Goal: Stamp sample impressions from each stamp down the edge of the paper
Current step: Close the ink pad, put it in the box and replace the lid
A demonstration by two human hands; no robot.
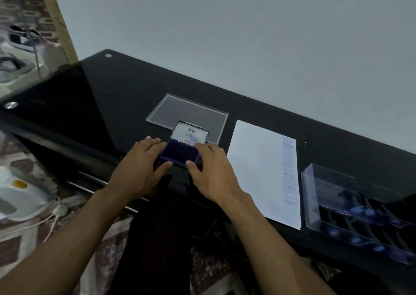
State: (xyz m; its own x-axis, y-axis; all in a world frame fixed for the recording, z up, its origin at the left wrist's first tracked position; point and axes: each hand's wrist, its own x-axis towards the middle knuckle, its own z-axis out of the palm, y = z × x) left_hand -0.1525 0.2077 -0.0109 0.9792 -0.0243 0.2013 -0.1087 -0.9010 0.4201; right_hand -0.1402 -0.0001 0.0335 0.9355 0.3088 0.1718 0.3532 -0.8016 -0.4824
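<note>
We see both hands at frame centre, left hand [144,159] and right hand [210,171] grasping the open ink pad [180,154], paper [265,173] edge already stamped, stamps [360,213] boxed at right; likely next: shut the lid.

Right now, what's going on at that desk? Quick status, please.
Both hands, left and right, on open ink pad. Paper edge already lined with blue impressions. Stamps in clear box. Nothing blocking.
</note>
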